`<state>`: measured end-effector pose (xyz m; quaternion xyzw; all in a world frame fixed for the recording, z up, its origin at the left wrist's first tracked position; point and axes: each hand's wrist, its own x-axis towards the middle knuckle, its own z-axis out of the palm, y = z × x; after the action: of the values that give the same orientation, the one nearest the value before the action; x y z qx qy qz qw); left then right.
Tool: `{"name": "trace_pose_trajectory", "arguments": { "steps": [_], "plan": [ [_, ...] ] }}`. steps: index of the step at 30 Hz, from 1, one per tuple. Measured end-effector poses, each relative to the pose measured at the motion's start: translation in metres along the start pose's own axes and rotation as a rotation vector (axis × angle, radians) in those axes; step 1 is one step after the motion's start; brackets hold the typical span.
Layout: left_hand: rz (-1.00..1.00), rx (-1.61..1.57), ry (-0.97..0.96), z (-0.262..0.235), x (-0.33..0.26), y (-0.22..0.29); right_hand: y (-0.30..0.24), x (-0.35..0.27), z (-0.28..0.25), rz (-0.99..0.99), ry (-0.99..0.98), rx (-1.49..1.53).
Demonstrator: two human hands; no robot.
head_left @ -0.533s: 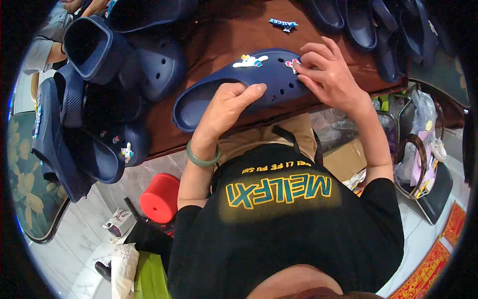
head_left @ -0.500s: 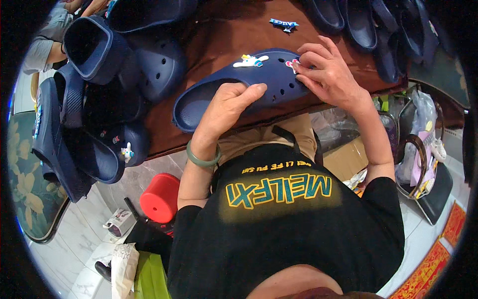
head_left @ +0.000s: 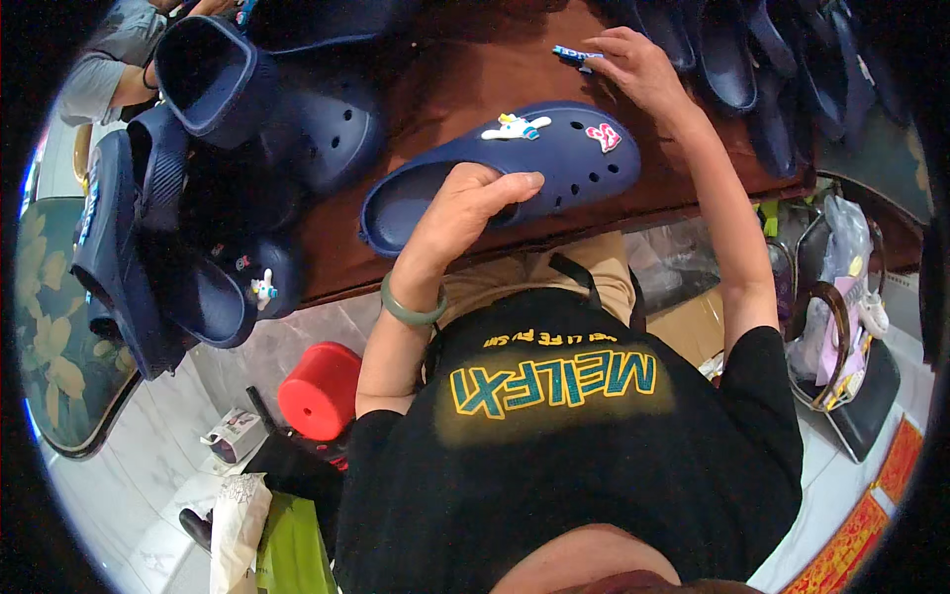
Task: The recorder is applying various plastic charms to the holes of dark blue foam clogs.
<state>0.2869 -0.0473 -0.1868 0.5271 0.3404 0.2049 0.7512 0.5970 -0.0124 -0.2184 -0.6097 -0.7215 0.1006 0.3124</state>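
Note:
A navy foam clog (head_left: 559,158) lies on its side-to-side length on the brown-covered table, toe to the right. My left hand (head_left: 465,213) grips it by the near rim, thumb on its upper and fingers hidden inside or beneath. On the clog's top sit a white cartoon shoe charm (head_left: 515,127) with yellow and blue parts and, closer to the toe, a pink charm (head_left: 603,138). Beyond the clog, my right hand (head_left: 641,74) pinches the right end of a blue lettered shoe charm (head_left: 566,52) on the cloth. A green bangle (head_left: 414,315) circles my left wrist.
Navy clogs (head_left: 208,84) are piled at the left, some bearing charms. More clogs (head_left: 727,59) stand in a row at the far right. Another person's arm (head_left: 129,87) shows at the upper left. Below the table are a red stool (head_left: 319,391) and bags (head_left: 297,544).
My right hand has left the pink charm on the clog and moved up and away to the blue lettered charm. My left hand keeps its hold on the clog.

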Motion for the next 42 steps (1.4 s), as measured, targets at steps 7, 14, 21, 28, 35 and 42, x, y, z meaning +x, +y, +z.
{"name": "trace_pose_trajectory", "arguments": {
  "steps": [7, 14, 21, 28, 35, 42],
  "plan": [
    [-0.027, 0.010, -0.003, -0.001, -0.001, 0.001, 0.005, 0.017, 0.007, -0.031, -0.131, -0.357],
    [-0.011, -0.024, -0.014, -0.005, 0.002, -0.005, -0.010, 0.003, 0.000, 0.092, 0.076, 0.000],
    [0.016, -0.042, -0.005, -0.002, -0.002, -0.003, -0.103, -0.053, -0.010, -0.347, 0.196, -0.080],
    [0.016, -0.079, 0.030, 0.007, -0.006, 0.001, -0.119, -0.108, 0.006, -0.389, 0.257, -0.092],
    [0.060, -0.013, 0.038, -0.006, 0.005, -0.009, -0.125, -0.122, 0.008, -0.385, 0.275, -0.295],
    [0.333, 0.400, 0.083, 0.021, -0.004, 0.012, -0.127, -0.118, -0.001, -0.516, 0.133, -0.438]
  ]
}}
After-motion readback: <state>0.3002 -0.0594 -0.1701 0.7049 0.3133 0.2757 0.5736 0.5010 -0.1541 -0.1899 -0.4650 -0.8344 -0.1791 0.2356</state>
